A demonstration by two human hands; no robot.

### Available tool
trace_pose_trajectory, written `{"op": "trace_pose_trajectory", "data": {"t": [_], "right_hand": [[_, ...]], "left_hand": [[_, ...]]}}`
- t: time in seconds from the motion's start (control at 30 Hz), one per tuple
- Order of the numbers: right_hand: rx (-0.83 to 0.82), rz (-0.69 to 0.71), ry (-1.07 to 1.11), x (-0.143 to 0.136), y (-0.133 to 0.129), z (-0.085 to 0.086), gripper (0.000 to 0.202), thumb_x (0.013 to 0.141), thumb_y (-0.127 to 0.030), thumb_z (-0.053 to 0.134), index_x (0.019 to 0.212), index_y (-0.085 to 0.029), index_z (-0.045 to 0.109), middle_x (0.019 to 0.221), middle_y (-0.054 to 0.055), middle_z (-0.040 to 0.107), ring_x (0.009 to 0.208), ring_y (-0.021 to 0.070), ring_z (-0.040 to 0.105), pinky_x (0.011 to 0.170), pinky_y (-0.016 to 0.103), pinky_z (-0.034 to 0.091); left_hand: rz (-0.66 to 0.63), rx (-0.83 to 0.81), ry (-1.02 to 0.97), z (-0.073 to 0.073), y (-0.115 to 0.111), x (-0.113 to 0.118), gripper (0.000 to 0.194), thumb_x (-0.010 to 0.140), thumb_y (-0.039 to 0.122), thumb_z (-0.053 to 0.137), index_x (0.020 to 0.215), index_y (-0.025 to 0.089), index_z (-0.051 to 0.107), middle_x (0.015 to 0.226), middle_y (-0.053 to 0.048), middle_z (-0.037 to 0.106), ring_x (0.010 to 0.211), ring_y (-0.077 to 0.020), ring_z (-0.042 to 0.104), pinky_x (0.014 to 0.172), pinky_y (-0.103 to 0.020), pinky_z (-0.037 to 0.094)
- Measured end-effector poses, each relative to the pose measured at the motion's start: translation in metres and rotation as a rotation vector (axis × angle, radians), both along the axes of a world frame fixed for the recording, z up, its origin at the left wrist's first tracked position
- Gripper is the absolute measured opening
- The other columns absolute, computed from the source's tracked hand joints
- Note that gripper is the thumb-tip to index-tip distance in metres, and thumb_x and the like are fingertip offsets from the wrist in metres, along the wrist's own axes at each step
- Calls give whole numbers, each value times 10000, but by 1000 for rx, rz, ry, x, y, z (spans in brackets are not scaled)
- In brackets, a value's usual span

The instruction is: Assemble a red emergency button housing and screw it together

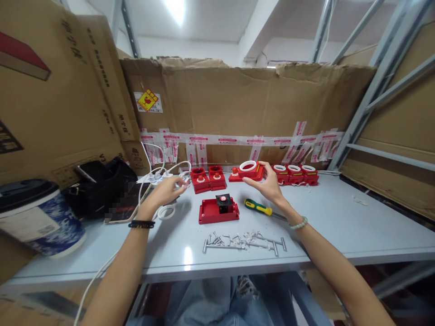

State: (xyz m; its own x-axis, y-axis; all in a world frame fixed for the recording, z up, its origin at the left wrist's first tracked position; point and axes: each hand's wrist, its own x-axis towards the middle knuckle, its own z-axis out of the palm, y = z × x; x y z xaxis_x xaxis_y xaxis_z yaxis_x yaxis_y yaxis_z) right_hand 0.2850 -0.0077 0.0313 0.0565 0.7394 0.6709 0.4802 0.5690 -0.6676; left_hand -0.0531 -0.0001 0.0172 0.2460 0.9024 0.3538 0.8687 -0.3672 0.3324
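Observation:
My right hand [267, 183] grips a red plastic housing [244, 173] with a white ring and a small red button, thumb in front and fingers behind. My left hand [167, 190] hovers at the left near white cables, its fingertips pinched together; whatever may be between them is too small to make out. A white ring [166, 212] lies below that hand. Between my hands sits an open red box base [212, 213], with a black block [223, 203] topped by a red-and-white disc. To its right lies a green and yellow screwdriver [258, 207].
Two red housings [208, 180] stand behind the base; several with white rings [294, 175] stand at right. Screws and T-shaped metal rods [244, 242] lie in front. At left are a paper cup [41, 222], a black bag [102, 181] and cables. Cardboard [238, 99] walls the back.

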Motion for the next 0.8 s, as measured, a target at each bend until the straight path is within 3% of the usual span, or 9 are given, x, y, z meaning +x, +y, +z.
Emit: {"op": "trace_pose_trajectory", "data": {"t": [0.1, 0.23, 0.47, 0.8], "right_hand": [[-2, -3, -17, -1, 0, 0, 692, 550, -509, 764, 1090, -165, 503, 993, 95, 634, 886, 245, 603, 810, 387, 483], [-10, -10, -22, -1, -1, 1, 692, 548, -517, 760, 1087, -164, 505, 991, 99, 636, 880, 250, 606, 798, 394, 487], [-34, -6, -10, -2, -2, 2, 705, 544, -512, 762, 1097, -160, 502, 988, 101, 640, 883, 251, 610, 792, 391, 491], [-7, -2, -11, -2, -3, 1, 677, 553, -518, 755, 1078, -171, 504, 991, 94, 637, 883, 245, 607, 800, 390, 492]], "left_hand": [[99, -96, 116, -14, 15, -21, 329, 726, 459, 553, 853, 175, 662, 871, -75, 684, 802, -235, 621, 690, -292, 446], [103, -140, 183, -26, 20, -17, 414, 701, 509, 582, 909, 163, 675, 889, -101, 688, 812, -246, 625, 682, -286, 426], [152, -209, 143, -27, 15, -4, 311, 667, 493, 615, 681, 186, 663, 652, -41, 657, 675, -204, 598, 609, -251, 377], [122, -248, 190, -31, 25, -10, 297, 714, 465, 562, 733, 191, 673, 751, -42, 694, 722, -212, 605, 623, -265, 367]]}}
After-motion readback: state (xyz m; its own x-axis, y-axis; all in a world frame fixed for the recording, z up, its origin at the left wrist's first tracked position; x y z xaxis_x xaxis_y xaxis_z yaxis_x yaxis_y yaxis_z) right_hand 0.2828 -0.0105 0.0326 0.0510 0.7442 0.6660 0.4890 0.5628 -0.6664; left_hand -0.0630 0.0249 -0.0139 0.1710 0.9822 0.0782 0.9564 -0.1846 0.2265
